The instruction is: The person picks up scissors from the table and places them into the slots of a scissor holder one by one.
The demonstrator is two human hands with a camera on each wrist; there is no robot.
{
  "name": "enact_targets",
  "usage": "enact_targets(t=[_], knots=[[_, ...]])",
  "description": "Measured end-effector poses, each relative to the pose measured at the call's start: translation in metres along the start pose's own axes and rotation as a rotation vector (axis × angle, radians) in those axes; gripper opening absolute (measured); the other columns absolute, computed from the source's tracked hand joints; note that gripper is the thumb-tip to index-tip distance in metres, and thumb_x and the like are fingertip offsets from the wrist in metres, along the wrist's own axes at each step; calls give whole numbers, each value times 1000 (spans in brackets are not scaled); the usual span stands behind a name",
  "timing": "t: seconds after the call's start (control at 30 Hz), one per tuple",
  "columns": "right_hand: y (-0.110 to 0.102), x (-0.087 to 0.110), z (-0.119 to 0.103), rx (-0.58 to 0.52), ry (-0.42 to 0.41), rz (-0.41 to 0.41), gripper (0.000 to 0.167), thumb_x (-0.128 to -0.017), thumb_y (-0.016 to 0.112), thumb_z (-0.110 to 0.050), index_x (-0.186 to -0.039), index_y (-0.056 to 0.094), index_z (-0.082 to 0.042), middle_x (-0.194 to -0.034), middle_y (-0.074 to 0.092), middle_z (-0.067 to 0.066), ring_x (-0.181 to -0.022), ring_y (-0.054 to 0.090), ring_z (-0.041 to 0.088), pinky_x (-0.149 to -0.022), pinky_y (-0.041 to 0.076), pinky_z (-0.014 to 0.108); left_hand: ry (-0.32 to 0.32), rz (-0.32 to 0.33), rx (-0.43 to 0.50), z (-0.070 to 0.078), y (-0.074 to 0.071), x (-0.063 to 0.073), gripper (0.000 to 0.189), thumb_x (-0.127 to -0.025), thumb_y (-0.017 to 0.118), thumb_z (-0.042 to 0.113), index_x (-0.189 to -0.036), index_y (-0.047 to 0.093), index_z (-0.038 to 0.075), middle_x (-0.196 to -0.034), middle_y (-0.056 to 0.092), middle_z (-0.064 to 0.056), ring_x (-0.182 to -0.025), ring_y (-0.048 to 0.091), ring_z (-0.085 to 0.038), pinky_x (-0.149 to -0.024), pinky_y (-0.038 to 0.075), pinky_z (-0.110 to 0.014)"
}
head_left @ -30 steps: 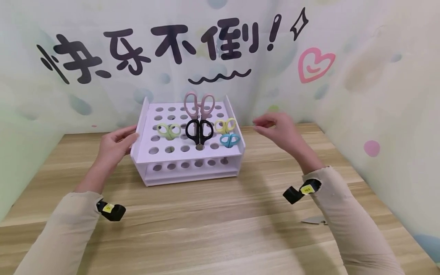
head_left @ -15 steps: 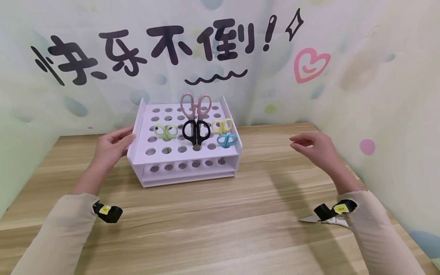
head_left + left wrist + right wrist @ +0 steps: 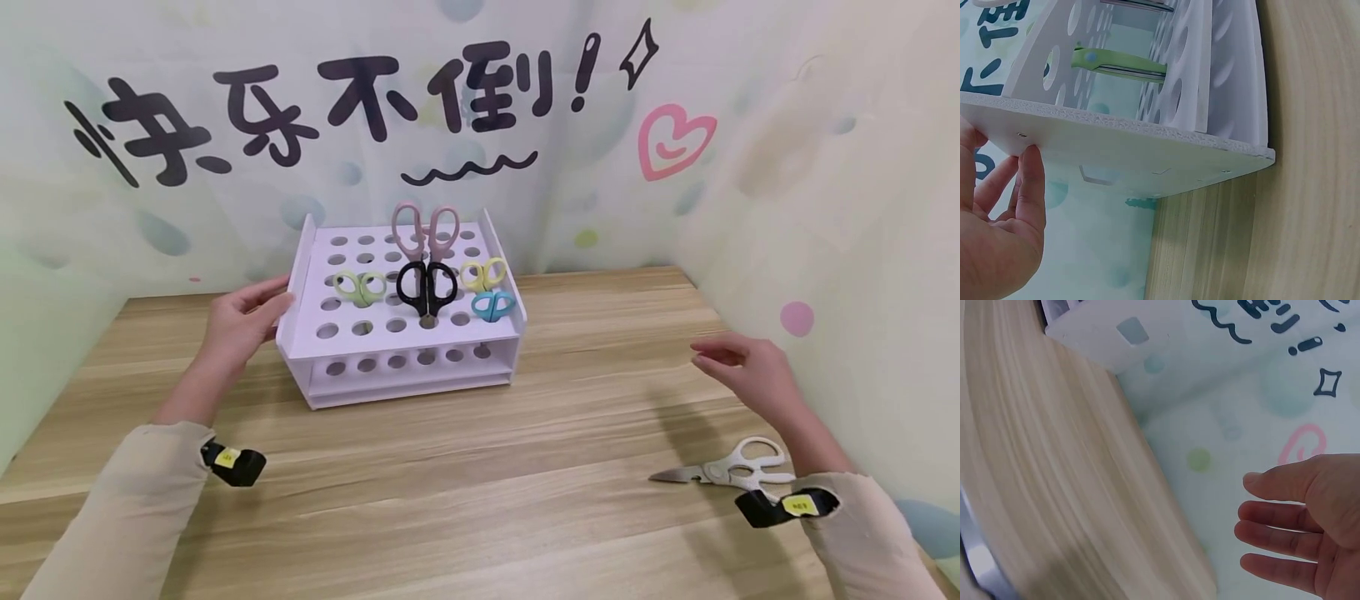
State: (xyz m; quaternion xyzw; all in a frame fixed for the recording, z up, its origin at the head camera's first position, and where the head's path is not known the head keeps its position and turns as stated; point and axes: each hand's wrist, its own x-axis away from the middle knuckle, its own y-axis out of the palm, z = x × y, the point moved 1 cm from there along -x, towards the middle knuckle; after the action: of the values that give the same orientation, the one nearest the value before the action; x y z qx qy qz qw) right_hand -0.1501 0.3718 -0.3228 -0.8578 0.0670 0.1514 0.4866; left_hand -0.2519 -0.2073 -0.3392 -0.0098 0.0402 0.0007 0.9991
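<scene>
A white rack (image 3: 341, 332) with rows of round holes stands on the table, several scissors upright in it. Black-handled scissors (image 3: 442, 292) are at its front, pink-handled scissors (image 3: 403, 229) behind them. Green scissors (image 3: 360, 287) are on the left; yellow scissors (image 3: 483, 273) and blue scissors (image 3: 492, 306) are on the right. My left hand (image 3: 243, 321) touches the rack's left side panel (image 3: 1116, 147), fingertips against its outer face. Over the table's right part, my right hand (image 3: 750, 375) is held in the air with loose fingers and nothing in it. White-handled scissors (image 3: 720, 472) lie below it.
The wooden table (image 3: 420, 500) meets a printed cloth wall (image 3: 600, 200) behind the rack and another at the right. Black wrist cameras (image 3: 236, 462) are strapped over both beige sleeves.
My right hand has moved away from the rack, to the right and nearer me, uncovering the white-handled scissors on the table. The left hand stays at the rack's side.
</scene>
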Motion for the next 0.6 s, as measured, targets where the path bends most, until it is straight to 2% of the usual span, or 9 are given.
enact_targets(t=[0.1,0.17,0.23,0.33,0.4,0.47,0.5,0.6], knots=[[-3,11,9,4,15,-8,23,-84,67,-12,-102,67,3,-91,67,20,-72,51,-14,-56,44,10,17,-9,-39,-9,-5,-7,46,-85,67,26,-128,56,16,-98,58,7,-80,58,-3,-65,53,-18],[-6,17,14,6,30,-18,24,-85,66,-13,-103,67,3,-91,66,20,-71,52,-13,-56,45,11,14,6,-17,-19,-10,-14,43,-83,69,26,-124,60,19,-98,59,6,-80,59,-5,-64,54,-20],[-8,24,20,-3,43,-34,25,-85,66,-13,-104,66,5,-90,66,21,-71,53,-11,-56,46,12,18,16,-71,-27,-15,-20,45,-82,69,30,-125,59,21,-102,59,4,-82,59,-7,-66,54,-21],[-10,35,29,-5,69,-50,27,-86,65,-12,-104,64,8,-89,66,21,-69,55,-8,-55,46,13,8,31,-24,-42,-22,-33,44,-80,72,27,-122,62,21,-104,60,0,-83,61,-11,-64,55,-24],[-10,42,35,-1,88,-61,28,-86,65,-12,-104,64,9,-88,66,20,-68,55,-7,-54,47,14,12,14,-61,-50,-26,-40,46,-81,70,29,-125,59,22,-108,59,-1,-87,61,-12,-67,55,-26],[-10,48,42,7,106,-70,28,-86,65,-12,-105,64,9,-86,67,18,-67,55,-6,-54,47,15,26,21,-34,-62,-31,-49,46,-80,72,30,-124,60,24,-108,59,-1,-86,62,-11,-66,55,-25],[-10,50,45,9,111,-73,28,-86,65,-12,-104,64,9,-86,67,17,-67,55,-7,-54,47,15,24,10,-44,-56,-28,-45,48,-81,70,29,-127,58,21,-108,59,-1,-86,61,-10,-66,55,-24],[-11,58,53,10,136,-97,30,-85,66,-13,-105,63,10,-84,68,14,-67,56,-6,-54,47,17,42,27,-7,-72,-34,-56,50,-78,73,29,-125,59,21,-109,58,-5,-84,62,-11,-63,55,-23]])
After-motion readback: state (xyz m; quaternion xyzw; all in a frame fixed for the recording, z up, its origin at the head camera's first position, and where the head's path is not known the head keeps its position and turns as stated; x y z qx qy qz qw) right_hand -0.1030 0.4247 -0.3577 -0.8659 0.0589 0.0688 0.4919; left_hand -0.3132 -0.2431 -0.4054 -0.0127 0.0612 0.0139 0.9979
